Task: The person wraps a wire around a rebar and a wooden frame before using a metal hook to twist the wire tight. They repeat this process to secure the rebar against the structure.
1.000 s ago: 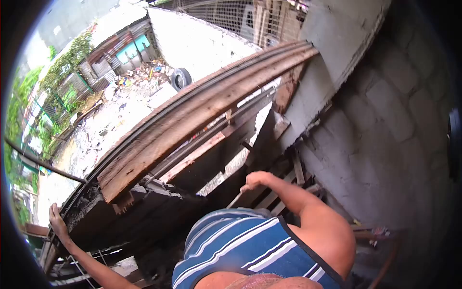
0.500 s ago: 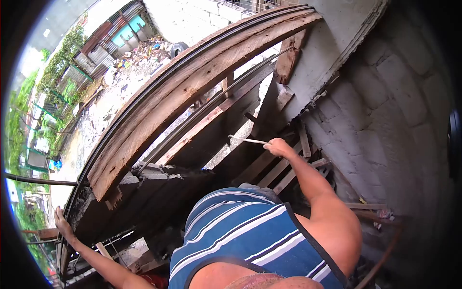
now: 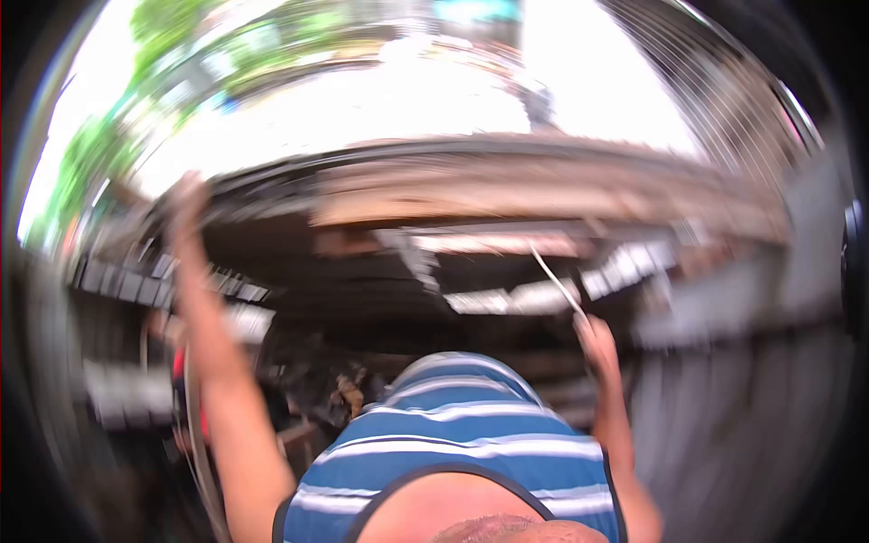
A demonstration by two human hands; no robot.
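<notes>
My right hand (image 3: 595,339) is closed around one end of a thin pale rod (image 3: 556,278). The rod points up and to the left, its far tip overlapping the wooden beam area. On the left, my arm is stretched forward and my left hand (image 3: 188,195) is at the end of the dark bars (image 3: 262,185) along the beam's outer edge; its fingers are smeared by motion. A long rough wooden beam (image 3: 543,195) crosses in front of me.
Concrete wall (image 3: 733,290) rises on the right. Beyond the beam lies a bright outdoor yard (image 3: 380,109) with greenery (image 3: 172,32), well below. Dark space with light gaps is under the beam. Part of a person in red (image 3: 178,362) shows at lower left.
My view has swung left, so the beam now runs nearly level. The rod stays in my right hand, now tilted more steeply. My left hand remains near the beam's left end.
</notes>
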